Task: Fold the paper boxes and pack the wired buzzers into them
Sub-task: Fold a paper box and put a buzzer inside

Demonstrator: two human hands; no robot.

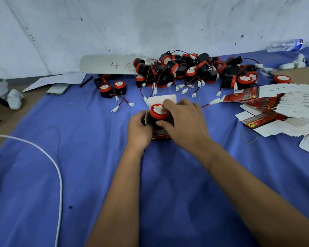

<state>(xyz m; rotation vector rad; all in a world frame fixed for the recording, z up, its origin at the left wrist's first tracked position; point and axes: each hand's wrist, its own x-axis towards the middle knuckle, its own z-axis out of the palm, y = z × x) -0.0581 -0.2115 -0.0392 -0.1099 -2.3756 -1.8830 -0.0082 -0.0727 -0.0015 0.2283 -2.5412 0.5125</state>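
In the middle of the blue cloth, my left hand (139, 129) grips the left side of a small red-and-black paper box (161, 136) standing with its white top flap (161, 99) open. A black buzzer with a red ring and white face (158, 111) sits partly inside the box mouth. My right hand (183, 122) holds the buzzer, fingers over its top and thumb on its near side. A heap of loose wired buzzers (191, 70) lies behind. A fanned stack of flat unfolded boxes (282, 106) lies to the right.
Two separate buzzers (112, 89) stand left of the heap. A phone (58, 89) and pen (86, 81) lie at back left, a white cable (48, 157) curves at left, a rubber band (248, 136) lies right, and a water bottle (285, 45) lies by the wall.
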